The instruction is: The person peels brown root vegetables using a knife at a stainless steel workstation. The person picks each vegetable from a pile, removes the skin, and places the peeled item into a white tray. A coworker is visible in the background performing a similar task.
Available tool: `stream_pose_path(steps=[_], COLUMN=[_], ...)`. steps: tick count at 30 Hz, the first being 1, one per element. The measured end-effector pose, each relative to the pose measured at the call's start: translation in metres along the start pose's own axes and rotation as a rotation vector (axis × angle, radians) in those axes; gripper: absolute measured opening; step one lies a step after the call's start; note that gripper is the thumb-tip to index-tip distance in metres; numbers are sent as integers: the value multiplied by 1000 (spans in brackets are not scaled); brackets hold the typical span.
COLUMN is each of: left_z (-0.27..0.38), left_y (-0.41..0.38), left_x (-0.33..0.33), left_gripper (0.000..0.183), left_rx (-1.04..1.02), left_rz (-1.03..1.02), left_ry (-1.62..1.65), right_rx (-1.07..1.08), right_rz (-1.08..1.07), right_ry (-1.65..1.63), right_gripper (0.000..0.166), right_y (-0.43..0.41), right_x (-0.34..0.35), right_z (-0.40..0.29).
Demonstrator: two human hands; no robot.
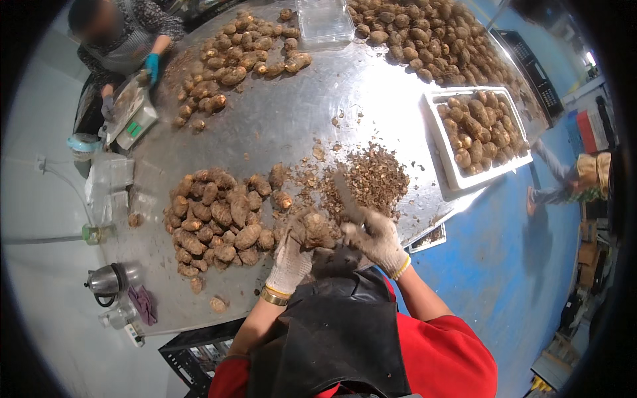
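Observation:
Gloved in dirty white knit, my left hand [294, 253] grips a brown taro corm [317, 230] above the table's near edge. My right hand [375, 238], in a matching glove, is closed on the handle of a knife, whose soiled blade [345, 193] points away from me. The blade is apart from the corm. Beyond the hands lies a heap of brown peelings [375, 176]. A pile of rough taro corms [219, 219] rests to the left of my left hand, with a few corms close by it.
A white foam box [450, 180] of corms stands at right. More corms [239, 54] and a large heap [433, 40] lie farther back, beside a clear plastic tray [326, 22]. A co-worker [134, 45] sits by a scale [133, 122] at upper left. A metal kettle [105, 281] stands at left.

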State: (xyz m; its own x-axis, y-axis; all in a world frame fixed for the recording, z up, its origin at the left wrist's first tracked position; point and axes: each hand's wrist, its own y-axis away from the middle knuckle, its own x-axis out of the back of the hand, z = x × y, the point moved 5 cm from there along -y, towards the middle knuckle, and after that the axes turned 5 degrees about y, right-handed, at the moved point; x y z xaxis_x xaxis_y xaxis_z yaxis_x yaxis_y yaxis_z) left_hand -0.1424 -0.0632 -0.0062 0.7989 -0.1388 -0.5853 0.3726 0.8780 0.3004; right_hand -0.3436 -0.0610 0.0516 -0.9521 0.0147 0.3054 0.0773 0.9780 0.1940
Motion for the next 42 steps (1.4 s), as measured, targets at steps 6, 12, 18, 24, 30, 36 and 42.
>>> stream_pose_path(steps=[6,12,18,24,30,36,42], left_z=[-18,-35,-5,-4,-4,-21,-15], left_y=[-5,-3,-3,4,4,2,4], left_x=[30,39,14,21,8,29,18], left_gripper=[44,62,59,51,51,52,64], left_rx=[50,113,20,127,266,206,192], left_rz=[115,97,191,447,309,406,-14], left_ry=[-168,315,10,31,121,475,254], right_rx=[219,-88,181,-135,192,-138,-40], right_rz=[-278,-55,-291,-18,-190,-98,-30], right_ry=[411,506,347,433,265,415,-106], right_gripper=[28,22,27,30,22,27,33], right_y=[19,-11,20,-5,24,-1,9], right_x=[-17,4,-21,10,-13,-7,-8], right_z=[-16,31,-7,43,-8,38,0])
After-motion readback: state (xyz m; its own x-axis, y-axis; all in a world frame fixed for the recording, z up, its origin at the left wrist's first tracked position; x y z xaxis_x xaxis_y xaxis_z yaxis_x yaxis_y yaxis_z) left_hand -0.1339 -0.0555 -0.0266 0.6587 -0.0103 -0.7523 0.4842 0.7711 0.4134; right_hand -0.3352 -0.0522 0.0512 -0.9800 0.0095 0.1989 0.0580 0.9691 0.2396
